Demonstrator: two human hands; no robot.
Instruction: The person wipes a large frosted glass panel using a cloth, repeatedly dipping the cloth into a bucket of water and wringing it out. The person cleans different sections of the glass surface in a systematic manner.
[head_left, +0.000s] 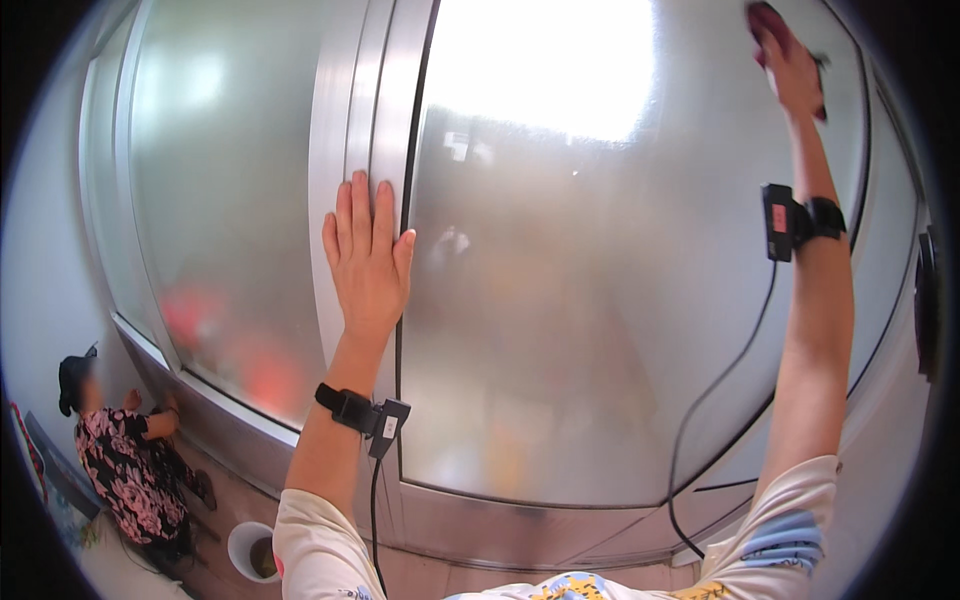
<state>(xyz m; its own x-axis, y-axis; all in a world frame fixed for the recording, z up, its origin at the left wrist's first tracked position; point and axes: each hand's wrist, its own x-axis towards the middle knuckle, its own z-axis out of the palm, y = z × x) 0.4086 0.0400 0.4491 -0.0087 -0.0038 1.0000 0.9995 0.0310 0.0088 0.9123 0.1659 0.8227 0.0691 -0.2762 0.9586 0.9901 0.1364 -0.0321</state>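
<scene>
My left hand (367, 259) lies flat, fingers pointing up, on the metal frame (386, 97) between two frosted glass panels. High at the upper right, my right hand (799, 75) is closed around a dark red cloth (769, 22) against or close to the large frosted glass panel (540, 300); part of the cloth also shows below the hand. A bright reflection covers the upper part of this panel. Each of my forearms bears a strap with a small black device and a cable.
At the lower left, a person (131, 465) in a flowered top and dark cap sits low beside the wall. A white bucket (251, 551) with dark contents stands on the tiled floor. Another frosted panel (225, 187) is on the left. A black round object (928, 304) is at the right edge.
</scene>
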